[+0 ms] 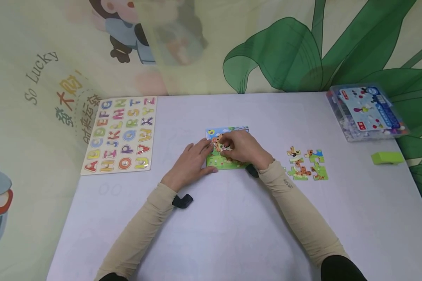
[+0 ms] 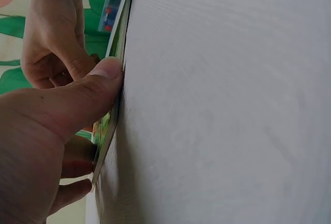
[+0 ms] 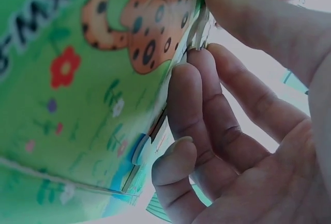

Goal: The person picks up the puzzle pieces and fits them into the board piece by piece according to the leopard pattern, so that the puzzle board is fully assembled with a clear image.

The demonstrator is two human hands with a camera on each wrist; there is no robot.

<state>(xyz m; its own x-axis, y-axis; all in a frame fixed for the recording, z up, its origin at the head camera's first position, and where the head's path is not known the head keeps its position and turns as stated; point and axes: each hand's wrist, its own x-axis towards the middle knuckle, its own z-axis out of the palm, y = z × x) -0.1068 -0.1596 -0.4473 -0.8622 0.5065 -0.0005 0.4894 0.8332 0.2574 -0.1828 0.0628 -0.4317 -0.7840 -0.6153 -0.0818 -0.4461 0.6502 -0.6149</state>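
Observation:
A jigsaw board [image 1: 216, 160] with green grass and cartoon animals lies in the middle of the white table. My left hand [image 1: 190, 163] holds it at the near left corner, thumb at the front edge and fingers along the left side. Over the centre of the picture, my right hand [image 1: 244, 146] pinches a jigsaw piece [image 3: 198, 30] between thumb and fingers, close against the board; the hand hides most of the piece. In the right wrist view a spotted orange animal [image 3: 155, 25] is printed on the board beside the fingertips.
Several loose jigsaw pieces [image 1: 300, 171] lie to the right of the board. An alphabet board [image 1: 117, 155] stands at the left. A clear plastic box [image 1: 367, 111] is at the back right, with a bright green block [image 1: 387, 158] in front of it.

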